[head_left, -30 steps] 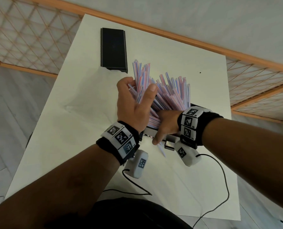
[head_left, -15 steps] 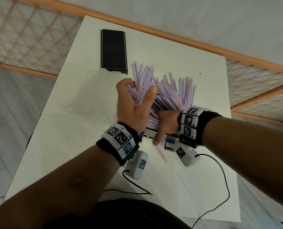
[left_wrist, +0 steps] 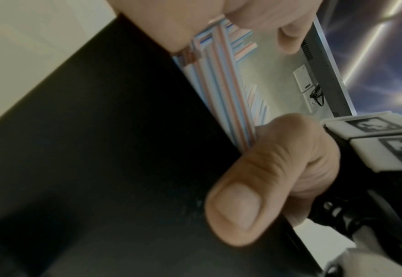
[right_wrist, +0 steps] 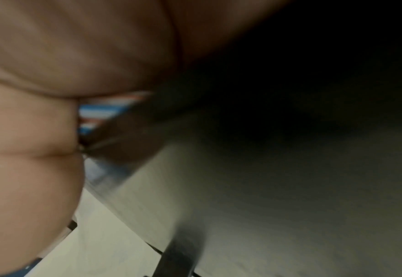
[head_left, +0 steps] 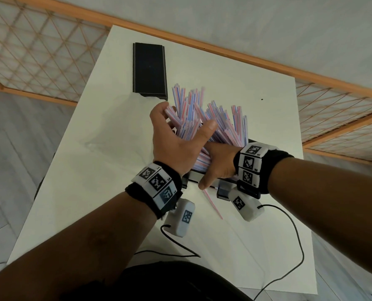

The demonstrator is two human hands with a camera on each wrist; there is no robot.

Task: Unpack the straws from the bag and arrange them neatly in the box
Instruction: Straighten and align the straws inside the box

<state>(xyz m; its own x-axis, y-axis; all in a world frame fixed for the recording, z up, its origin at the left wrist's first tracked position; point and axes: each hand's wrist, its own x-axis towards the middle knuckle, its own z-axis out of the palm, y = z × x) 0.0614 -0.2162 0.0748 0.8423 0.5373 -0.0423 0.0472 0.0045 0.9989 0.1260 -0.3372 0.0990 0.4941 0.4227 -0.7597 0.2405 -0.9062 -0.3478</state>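
The left hand [head_left: 176,137] is wrapping its fingers and thumb round the left part of a big bundle of striped straws [head_left: 211,124], thumb lying across the near face of the bundle and fingers curling behind it; the right hand [head_left: 217,164] is gripping the same bundle lower down, near its base, with the thumb [head_left: 204,181] pointing down over the near edge of the black box [head_left: 193,175]. The straws are standing tilted, their lower ends going down into the box and their upper ends fanning out toward the far side of the white table [head_left: 115,170]; they are sitting uneven, tips at differing heights. In the left wrist view the straws [left_wrist: 221,90] are running between the left hand's thumb [left_wrist: 261,178] above the box's dark wall [left_wrist: 124,168]; in the right wrist view only a small patch of striped straws [right_wrist: 102,112] is showing beside the palm, the rest being blurred and dark.

One single pink straw [head_left: 213,205] is lying flat on the table just near of the box, between the two wrists; a black lid [head_left: 149,70] is resting on the far left part of the table, well apart from the hands; a crumpled clear bag [head_left: 106,140] seems to be lying left of the hands, though it is hard to make out; black cables [head_left: 289,235] are trailing over the near part of the table.
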